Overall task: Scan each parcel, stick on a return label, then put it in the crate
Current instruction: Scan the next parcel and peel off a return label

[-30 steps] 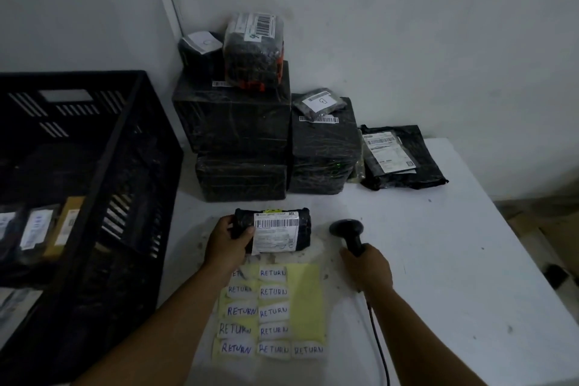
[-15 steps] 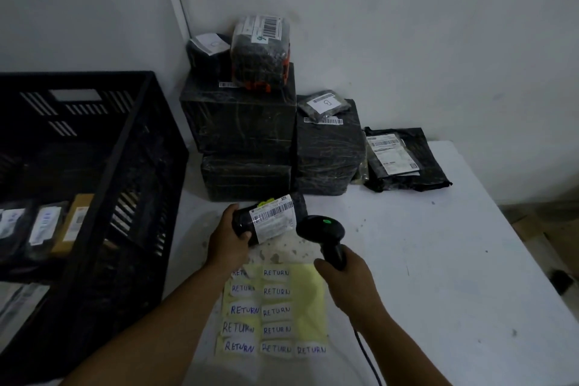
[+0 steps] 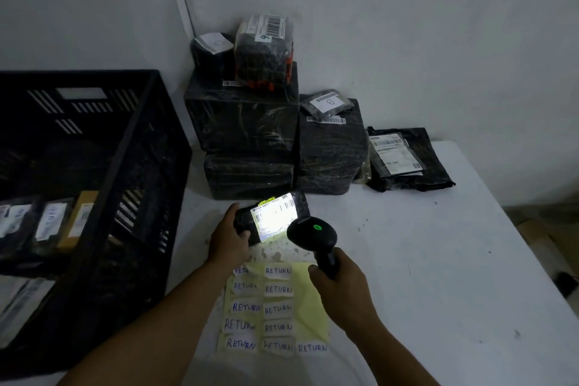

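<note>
My left hand grips a small black parcel at its left end, tilted so its white shipping label faces up. That label glows bright under the scanner's light. My right hand holds a black barcode scanner by its handle, its head just right of the parcel with a green lamp lit. A yellow sheet of white RETURN labels lies on the white table below both hands. The black crate stands at the left with several labelled parcels inside.
Black wrapped boxes are stacked against the back wall, with small parcels on top. A flat black mailer bag lies to their right. The scanner's cable runs down toward the table's front edge. The table's right edge drops to the floor.
My right hand lifted the scanner off the table and brought it left to the parcel. My left hand tilted the parcel up. The scanner's light now shines on the label.
</note>
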`<state>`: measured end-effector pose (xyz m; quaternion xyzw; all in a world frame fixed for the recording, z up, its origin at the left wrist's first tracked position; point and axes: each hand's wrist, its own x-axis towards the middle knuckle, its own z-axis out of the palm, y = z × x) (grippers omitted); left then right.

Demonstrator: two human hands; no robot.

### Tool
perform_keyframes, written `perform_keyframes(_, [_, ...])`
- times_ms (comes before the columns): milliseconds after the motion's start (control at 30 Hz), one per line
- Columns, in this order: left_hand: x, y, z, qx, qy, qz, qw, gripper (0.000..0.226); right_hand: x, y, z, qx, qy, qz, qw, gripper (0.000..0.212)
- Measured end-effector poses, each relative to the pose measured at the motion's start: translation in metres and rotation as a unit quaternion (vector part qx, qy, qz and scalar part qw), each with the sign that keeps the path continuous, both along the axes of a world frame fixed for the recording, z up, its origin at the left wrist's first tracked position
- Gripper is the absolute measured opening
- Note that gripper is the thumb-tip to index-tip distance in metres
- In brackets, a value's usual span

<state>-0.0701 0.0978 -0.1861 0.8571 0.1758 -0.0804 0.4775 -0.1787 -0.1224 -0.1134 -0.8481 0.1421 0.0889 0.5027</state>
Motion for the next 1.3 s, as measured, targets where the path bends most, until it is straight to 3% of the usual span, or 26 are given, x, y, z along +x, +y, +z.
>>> perform_keyframes(1300, [-0.0005,0.0033,-0.0065,-0.035,-0.009,0.017,0.999,0.069,-0.0049,-0.0032,-0.0040,-0.031,-0.019,0.018,0.999,0.015])
